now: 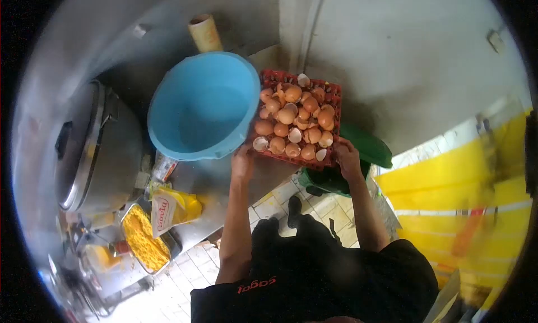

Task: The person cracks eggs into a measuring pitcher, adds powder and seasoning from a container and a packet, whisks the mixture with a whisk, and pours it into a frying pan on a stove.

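A red egg tray [330, 89] heaped with cracked brown eggshells [287, 115] is held out in front of me. My left hand [242, 161] grips its near left corner, close to the rim of a large light-blue basin [204, 107]. At the near right corner, my right hand [347, 155] is closed on the tray's edge. Part of each hand's fingers is hidden under the tray. Below the tray's right side is a green bin [336, 183], with its green lid [374, 146] tilted open behind it.
On the metal counter [207, 208] at left are a large lidded steel pot [106, 149], a yellow-and-white packet [176, 208] and a pan of yellow crumbly food [144, 236]. A film roll [205, 34] stands behind the basin. Yellow sheeting [448, 183] hangs at right.
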Demonstrator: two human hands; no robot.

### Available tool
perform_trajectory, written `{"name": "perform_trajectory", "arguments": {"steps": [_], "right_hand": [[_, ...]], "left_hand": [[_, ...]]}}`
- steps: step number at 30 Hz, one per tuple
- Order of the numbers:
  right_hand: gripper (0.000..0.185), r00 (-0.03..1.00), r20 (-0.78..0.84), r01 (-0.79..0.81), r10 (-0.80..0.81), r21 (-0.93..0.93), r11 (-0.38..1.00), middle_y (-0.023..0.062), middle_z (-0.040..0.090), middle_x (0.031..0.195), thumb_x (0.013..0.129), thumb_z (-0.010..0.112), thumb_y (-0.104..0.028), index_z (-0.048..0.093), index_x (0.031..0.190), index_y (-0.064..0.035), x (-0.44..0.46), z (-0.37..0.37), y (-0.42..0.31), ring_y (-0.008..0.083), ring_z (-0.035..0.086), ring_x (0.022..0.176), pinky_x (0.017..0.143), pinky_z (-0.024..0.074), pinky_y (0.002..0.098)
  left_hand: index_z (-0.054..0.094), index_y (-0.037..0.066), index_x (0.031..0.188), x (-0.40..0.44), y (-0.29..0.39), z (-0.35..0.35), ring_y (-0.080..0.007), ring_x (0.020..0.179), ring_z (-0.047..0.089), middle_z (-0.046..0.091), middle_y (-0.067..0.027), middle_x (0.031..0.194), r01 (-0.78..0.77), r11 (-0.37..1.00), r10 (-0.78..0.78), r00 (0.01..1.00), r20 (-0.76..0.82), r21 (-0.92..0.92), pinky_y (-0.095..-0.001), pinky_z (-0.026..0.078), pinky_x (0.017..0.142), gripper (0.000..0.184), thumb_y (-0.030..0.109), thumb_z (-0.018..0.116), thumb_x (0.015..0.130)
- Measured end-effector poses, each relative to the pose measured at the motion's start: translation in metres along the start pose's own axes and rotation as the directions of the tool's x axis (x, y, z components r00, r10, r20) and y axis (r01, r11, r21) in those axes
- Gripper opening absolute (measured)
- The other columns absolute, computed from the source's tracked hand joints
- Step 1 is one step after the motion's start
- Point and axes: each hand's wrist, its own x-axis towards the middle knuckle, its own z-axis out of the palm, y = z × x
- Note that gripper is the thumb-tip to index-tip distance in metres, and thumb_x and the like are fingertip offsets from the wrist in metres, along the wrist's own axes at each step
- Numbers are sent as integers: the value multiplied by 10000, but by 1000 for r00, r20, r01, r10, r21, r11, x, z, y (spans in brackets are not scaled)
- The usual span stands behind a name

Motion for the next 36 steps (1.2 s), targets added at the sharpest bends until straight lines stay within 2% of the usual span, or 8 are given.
{"name": "perform_trajectory", "arguments": {"steps": [9, 14, 19, 23, 25, 28, 31, 36], "right_hand": [[369, 999, 34, 43, -36, -253, 967, 30, 666, 1031, 900, 701, -206, 618, 1233, -73, -26, 4, -4, 98, 626, 838, 681, 488, 215], [498, 974, -217, -135, 62, -341, 930, 43, 576, 1285, 910, 648, -365, 541, 1343, -143, -29, -23, 13, 215, 600, 1096, 902, 443, 380], [322, 930, -367, -87, -35, -311, 946, 34, 632, 949, 907, 589, -340, 594, 1122, -100, -76, -33, 63, 96, 601, 712, 489, 387, 166], [225, 956, -63, -286, 288, -440, 852, 32, 613, 933, 919, 613, -217, 594, 1110, -98, -121, -28, 180, 120, 595, 738, 530, 439, 214], [182, 921, 168, -153, 352, -674, 722, 38, 606, 931, 911, 648, -163, 596, 1077, -110, -148, -6, 231, 130, 588, 728, 530, 440, 230], [246, 830, 47, -397, 556, -651, 647, 28, 592, 827, 877, 733, -285, 599, 931, -86, -274, 162, 270, 143, 586, 685, 493, 418, 246], [229, 608, 350, -136, 712, -838, 529, 13, 608, 835, 875, 725, -201, 637, 1058, -96, -373, 272, 321, 121, 584, 665, 519, 421, 244], [196, 200, 597, 397, 777, -774, 492, -4, 652, 888, 883, 698, -145, 661, 1064, -78, -485, 420, 427, 80, 607, 738, 587, 501, 255]], "left_hand": [[444, -3, 1373, -53, 37, 52, -240, 1179, 539, 571, -111, 1292, -98, 941, 164, 969, -182, 323, -362, 411, 1037, 530, 209, 637, 928], [380, 3, 1438, -138, -2, -4, -227, 1232, 536, 535, -144, 1367, -2, 984, 35, 982, -184, 180, -362, 429, 1038, 533, 172, 574, 972], [463, 6, 1397, -297, 17, -74, -205, 1153, 591, 617, -126, 1266, 164, 959, -155, 986, -57, 230, -334, 451, 1014, 485, 187, 593, 967], [497, 6, 1367, -440, -3, -179, -209, 1118, 614, 635, -131, 1235, 274, 938, -212, 939, -270, 214, -338, 491, 957, 453, 223, 567, 975], [566, 17, 1295, -503, -81, -259, -171, 963, 643, 695, -83, 1101, 258, 964, -191, 841, -505, 64, -306, 504, 833, 497, 316, 645, 906], [606, 2, 1202, -596, -90, -325, -166, 831, 659, 699, -103, 1019, 316, 948, -219, 545, -809, -44, -303, 513, 698, 488, 358, 676, 876], [604, 32, 1161, -663, -98, -372, -180, 860, 657, 681, -105, 981, 282, 910, -376, 255, -891, -303, -312, 524, 716, 445, 392, 660, 906], [628, 1, 1089, -700, -101, -482, -182, 793, 657, 687, -117, 916, 215, 915, -376, 147, -915, -342, -318, 513, 671, 458, 398, 685, 868]]}}
